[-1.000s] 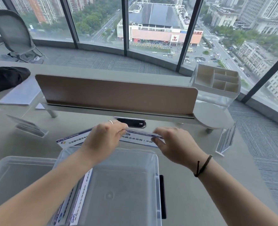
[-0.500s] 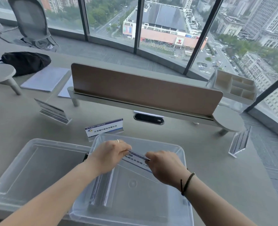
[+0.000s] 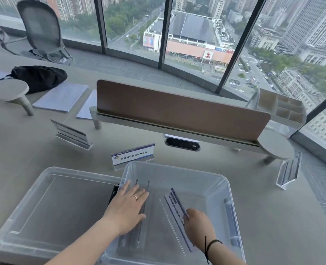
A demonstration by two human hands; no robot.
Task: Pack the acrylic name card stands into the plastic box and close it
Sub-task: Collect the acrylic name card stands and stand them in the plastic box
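A clear plastic box sits on the desk in front of me, its lid lying flat to its left. Inside the box my right hand grips the near end of an acrylic name card stand with printed text, held slanted. My left hand lies flat, fingers spread, on other stands lying in the box's left part. Outside the box, one labelled stand stands just behind it, another sits far left, and a stack stands at the right.
A brown divider panel on a grey shelf crosses the desk behind the box. A white organizer sits at its right end. Papers, a black bag and a small round stool-like riser are at the far left.
Both hands carried the printed stand from above the box's far rim down into it. My left hand has let go and now rests flat on the stands at the left.
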